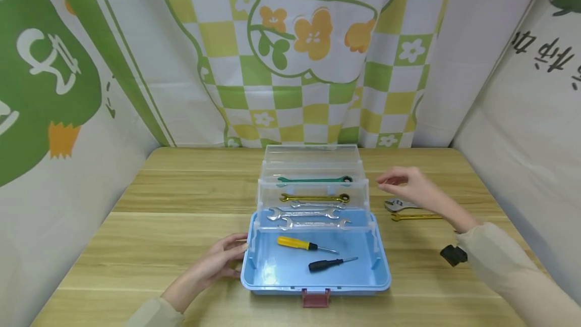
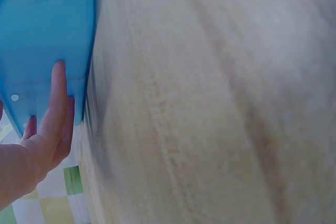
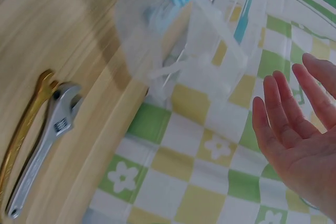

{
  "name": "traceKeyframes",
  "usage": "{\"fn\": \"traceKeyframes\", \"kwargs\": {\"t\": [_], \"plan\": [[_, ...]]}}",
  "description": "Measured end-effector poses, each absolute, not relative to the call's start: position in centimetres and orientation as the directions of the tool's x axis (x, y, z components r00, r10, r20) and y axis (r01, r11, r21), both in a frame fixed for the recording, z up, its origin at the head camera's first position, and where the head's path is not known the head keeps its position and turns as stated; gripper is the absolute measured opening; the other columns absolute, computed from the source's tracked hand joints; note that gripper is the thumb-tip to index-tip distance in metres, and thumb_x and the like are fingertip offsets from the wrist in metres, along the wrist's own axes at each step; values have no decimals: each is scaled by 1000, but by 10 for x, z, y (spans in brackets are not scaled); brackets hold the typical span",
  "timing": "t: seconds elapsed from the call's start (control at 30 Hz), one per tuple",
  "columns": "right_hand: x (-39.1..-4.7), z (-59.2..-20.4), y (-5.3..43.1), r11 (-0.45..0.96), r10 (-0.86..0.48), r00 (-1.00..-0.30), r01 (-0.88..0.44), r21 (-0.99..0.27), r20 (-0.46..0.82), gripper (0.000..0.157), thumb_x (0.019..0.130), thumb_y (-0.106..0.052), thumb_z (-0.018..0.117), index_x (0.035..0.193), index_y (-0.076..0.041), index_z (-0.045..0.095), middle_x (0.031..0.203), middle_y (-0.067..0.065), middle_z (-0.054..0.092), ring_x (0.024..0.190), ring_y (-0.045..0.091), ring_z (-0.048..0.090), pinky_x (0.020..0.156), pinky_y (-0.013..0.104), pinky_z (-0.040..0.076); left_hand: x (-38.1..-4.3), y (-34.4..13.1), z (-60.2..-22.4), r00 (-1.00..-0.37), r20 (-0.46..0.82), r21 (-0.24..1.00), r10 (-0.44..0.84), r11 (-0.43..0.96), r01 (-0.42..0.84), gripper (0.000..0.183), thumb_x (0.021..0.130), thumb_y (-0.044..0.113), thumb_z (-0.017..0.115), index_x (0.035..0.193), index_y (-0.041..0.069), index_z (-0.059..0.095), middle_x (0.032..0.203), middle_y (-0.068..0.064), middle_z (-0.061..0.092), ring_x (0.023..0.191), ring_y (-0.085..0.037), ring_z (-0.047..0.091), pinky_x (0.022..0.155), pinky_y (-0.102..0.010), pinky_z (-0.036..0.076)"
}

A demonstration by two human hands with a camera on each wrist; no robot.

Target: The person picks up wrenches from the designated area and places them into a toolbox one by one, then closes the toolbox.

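Wood tbl (image 1: 190, 196) w/ blue toolbox (image 1: 272, 271) nr front; clear trays (image 1: 313, 188) hold wrenches (image 1: 306, 213). L hand (image 1: 219, 257), fingers approx. straight, touches box's L side. R hand (image 1: 412, 186), loosely bent, holds nothing afaict, beside trays, nr adj. wrench (image 1: 400, 205).

The table (image 1: 181, 206) bears a toolbox (image 1: 281, 269), silver wrench (image 3: 49, 140) and gold wrench (image 3: 22, 128).

On the table (image 1: 195, 201), before the curtain (image 1: 313, 115), stands the toolbox (image 1: 272, 266), two screwdrivers (image 1: 292, 242) in its base and five wrenches (image 1: 313, 198) behind them in its trays (image 1: 268, 193). The left hand (image 1: 218, 259) touches its left side. Right of it, an adjustable wrench (image 1: 398, 205) lies just behind another wrench (image 1: 415, 217), near the right hand (image 1: 410, 185).
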State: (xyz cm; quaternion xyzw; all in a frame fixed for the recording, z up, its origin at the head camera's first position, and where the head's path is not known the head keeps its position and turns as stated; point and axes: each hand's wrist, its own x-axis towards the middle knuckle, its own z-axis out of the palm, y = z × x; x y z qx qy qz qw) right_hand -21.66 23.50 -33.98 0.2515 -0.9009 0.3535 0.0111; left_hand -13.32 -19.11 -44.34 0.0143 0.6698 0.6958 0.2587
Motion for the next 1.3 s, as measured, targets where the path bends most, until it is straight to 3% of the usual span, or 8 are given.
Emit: {"fn": "traceKeyframes", "kwargs": {"t": [0.33, 0.63, 0.97, 1.3], "plan": [[-205, -350, 267, 675, -422, -887, -446, -588, 189, 17, 84, -11, 59, 97, -3, 65, 90, 6, 64, 77, 3, 56, 69, 23, 51, -133, -191, -443, -865, -327, 939, 382, 25, -344, 63, 89, 23, 51, 133, -9, 19, 127, -29, 36, 103, -28, 52, 77, -47, 50], [-206, -370, 288, 718, -377, -923, -346, -604, 80, 24, 86, -16, 58, 101, 1, 63, 92, 11, 65, 77, 15, 58, 63, 21, 51, -133, -191, -443, -864, -327, 940, 382, 35, -340, 64, 89, 23, 51, 133, -9, 19, 126, -28, 38, 102, -26, 53, 76, -46, 51], [-210, -393, 303, 710, -386, -918, -358, -607, 91, 22, 83, -10, 60, 98, 5, 63, 93, 16, 64, 73, 10, 57, 59, 21, 50, -133, -191, -443, -866, -325, 941, 380, 36, -337, 64, 89, 24, 51, 133, -9, 19, 126, -28, 38, 101, -25, 53, 76, -47, 50], [-216, -411, 311, 689, -435, -899, -375, -620, 60, 23, 81, -9, 62, 96, 8, 63, 91, 20, 64, 75, 15, 59, 62, 21, 51, -133, -191, -443, -867, -329, 940, 375, 41, -339, 64, 89, 24, 51, 133, -9, 19, 126, -28, 38, 102, -27, 52, 76, -46, 50]]}}
